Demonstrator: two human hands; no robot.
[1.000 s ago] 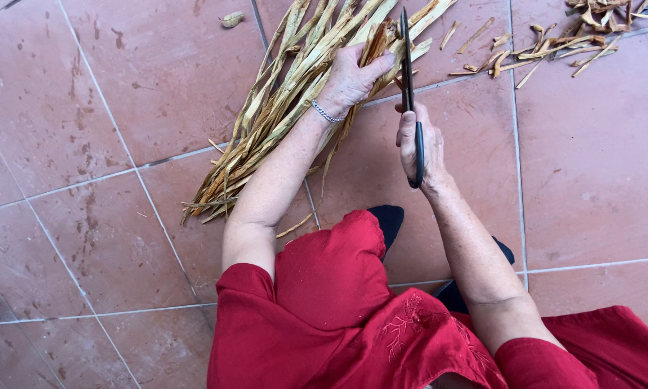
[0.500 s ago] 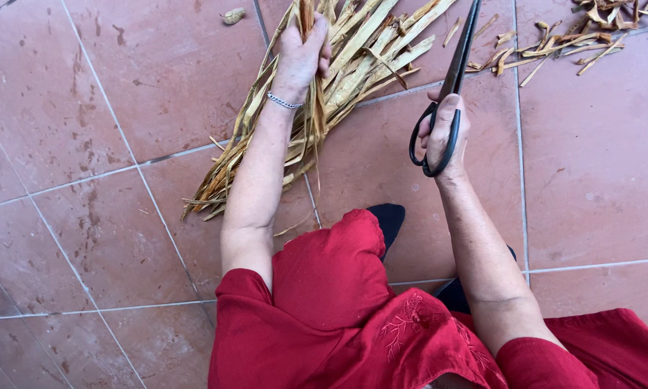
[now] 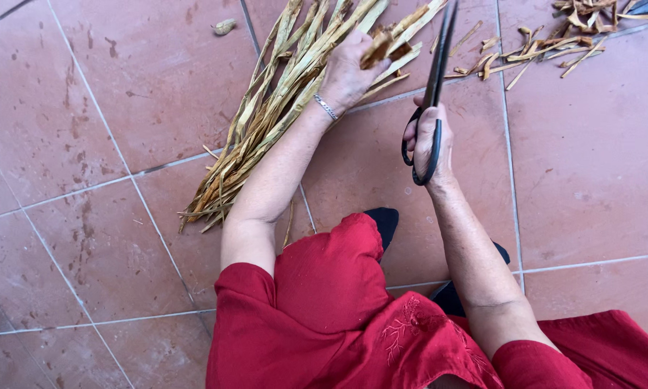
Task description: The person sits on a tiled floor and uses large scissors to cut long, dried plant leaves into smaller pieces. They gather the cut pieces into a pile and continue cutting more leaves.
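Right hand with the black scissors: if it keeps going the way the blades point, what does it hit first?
Probably the dried leaf strips held up by the left hand. The right hand points the scissors up-frame beside them; depth is unclear.

hands (image 3: 381,101): 2 | black scissors (image 3: 430,101): 1 | dried leaf bundle (image 3: 266,115): 1 | black shoes (image 3: 383,222): 2 | bracelet (image 3: 325,107): 1
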